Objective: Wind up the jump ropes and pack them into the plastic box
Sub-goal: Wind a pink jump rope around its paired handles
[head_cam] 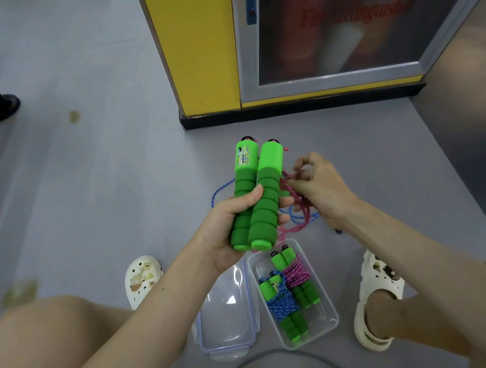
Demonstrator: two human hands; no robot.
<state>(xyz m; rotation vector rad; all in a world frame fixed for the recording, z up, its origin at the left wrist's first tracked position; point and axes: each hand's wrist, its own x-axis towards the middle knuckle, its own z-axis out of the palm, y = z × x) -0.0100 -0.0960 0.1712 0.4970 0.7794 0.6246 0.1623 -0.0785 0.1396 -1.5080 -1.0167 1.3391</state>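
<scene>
Left hand (227, 233) clamped around two green handles (253, 195); right hand (319, 186) pinches pink rope (296, 198); box (328, 322) and lid (226, 315) below.

Two green foam-gripped handles (253, 195) are held side by side, tilted up and away, with a loose pink cord (296, 204) trailing off beside them over a blue cord (295, 218) on the floor. Below, the clear plastic box (328, 306) sits open on the floor, its lid (226, 315) laid just beside it. Two wound ropes are packed inside, one bound in blue cord (281, 302), one in pink (294, 273).
</scene>
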